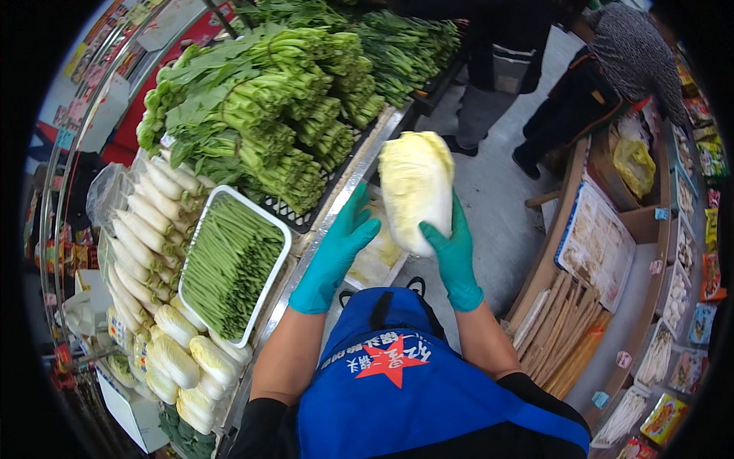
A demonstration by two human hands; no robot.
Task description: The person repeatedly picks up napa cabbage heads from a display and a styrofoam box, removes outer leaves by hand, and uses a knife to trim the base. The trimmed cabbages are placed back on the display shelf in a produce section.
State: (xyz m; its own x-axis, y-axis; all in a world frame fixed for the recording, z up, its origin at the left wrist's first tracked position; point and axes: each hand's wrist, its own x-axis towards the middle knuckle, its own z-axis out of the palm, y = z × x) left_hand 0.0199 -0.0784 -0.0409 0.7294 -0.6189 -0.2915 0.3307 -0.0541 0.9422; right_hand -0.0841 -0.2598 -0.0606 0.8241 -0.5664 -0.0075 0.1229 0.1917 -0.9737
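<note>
A pale yellow napa cabbage (pixel 417 189) is held up in front of me, leafy end away from my body. My right hand (pixel 453 252), in a teal rubber glove, grips its near right side, thumb across the front. My left hand (pixel 342 246), gloved the same way, is apart from the cabbage with thumb and fingers spread. Below the cabbage, a white box (pixel 375 261) with yellowish leaf scraps stands by my feet, partly hidden by the cabbage and my hands.
Left on the metal-edged stand (pixel 321 229) are leafy green stalk bundles (pixel 269 103), white radishes (pixel 140 229), a white tray of thin green stems (pixel 229 264) and several napa cabbages (pixel 178 361). Two people (pixel 504 63) stand ahead in the aisle. A curved shelf (pixel 573 201) borders the right.
</note>
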